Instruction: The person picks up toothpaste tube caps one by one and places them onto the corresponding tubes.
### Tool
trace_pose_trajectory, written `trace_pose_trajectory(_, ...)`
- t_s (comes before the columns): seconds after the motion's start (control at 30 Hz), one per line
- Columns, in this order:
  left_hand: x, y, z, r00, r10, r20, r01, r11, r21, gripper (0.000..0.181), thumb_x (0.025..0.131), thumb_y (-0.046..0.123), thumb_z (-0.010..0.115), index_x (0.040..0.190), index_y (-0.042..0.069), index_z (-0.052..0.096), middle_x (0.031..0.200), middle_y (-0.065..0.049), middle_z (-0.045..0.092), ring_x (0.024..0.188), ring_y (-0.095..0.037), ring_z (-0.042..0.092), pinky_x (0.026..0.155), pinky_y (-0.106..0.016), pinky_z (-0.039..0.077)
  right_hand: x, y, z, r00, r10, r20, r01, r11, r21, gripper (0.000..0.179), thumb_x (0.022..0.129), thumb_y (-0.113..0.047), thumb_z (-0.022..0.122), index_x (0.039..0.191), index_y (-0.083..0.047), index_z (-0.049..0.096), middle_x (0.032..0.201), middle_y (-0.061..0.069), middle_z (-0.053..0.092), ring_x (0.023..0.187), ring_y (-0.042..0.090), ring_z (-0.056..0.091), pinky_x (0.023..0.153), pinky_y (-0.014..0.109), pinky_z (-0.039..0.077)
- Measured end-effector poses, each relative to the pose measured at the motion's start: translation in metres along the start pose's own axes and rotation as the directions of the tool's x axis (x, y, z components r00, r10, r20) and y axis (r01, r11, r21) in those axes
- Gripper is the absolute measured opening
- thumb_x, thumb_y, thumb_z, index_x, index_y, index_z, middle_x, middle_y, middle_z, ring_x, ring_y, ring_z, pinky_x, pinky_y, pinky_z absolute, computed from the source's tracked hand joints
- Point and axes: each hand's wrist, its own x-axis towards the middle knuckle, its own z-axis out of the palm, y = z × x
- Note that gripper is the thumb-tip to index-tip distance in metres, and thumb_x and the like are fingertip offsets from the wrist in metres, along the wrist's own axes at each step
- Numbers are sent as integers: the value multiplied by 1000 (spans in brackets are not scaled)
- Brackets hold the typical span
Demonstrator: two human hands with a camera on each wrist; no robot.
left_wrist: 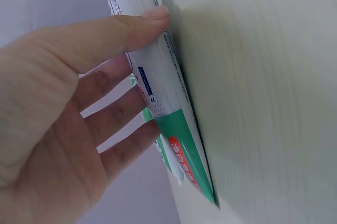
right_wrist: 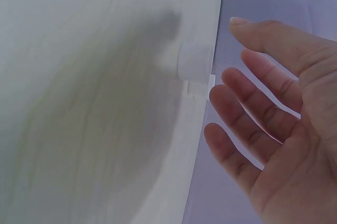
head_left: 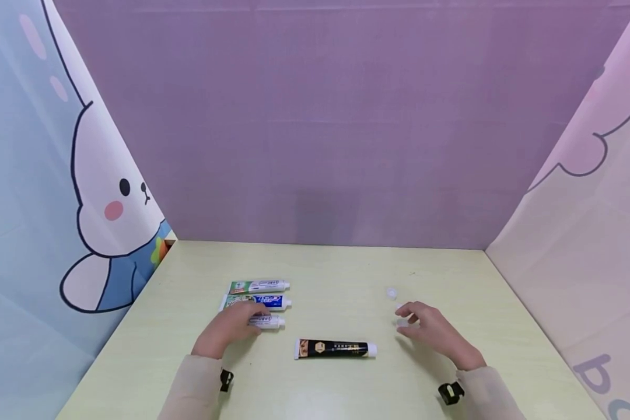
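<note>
My left hand holds a white and green toothpaste tube at the left of the table. In the left wrist view, the thumb lies across this toothpaste tube and the fingers are on its other side. Beyond it lie a blue toothpaste tube and another green and white toothpaste tube. At the right, my right hand hovers with loosely bent fingers beside a small white cap. The right wrist view shows this cap standing on the table, apart from the thumb and fingers.
A black toothpaste tube with a white end lies between the hands, near the front. Farther back at the right is another cap. A purple cloth wall closes off the table's back, with printed cloths along both sides.
</note>
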Motion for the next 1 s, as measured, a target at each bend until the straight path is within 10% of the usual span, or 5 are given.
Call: trace_pose_trajectory(1.0, 3, 8, -15, 971, 239, -13, -239, 971, -2, 31, 87, 5, 76, 117, 7, 70, 115, -7, 70, 106, -26, 65, 91, -45, 53, 2, 13, 5, 996, 43, 74, -46, 998, 46, 33, 85, -3, 77, 116, 1, 67, 113, 11, 68, 93, 24, 64, 73, 27, 54)
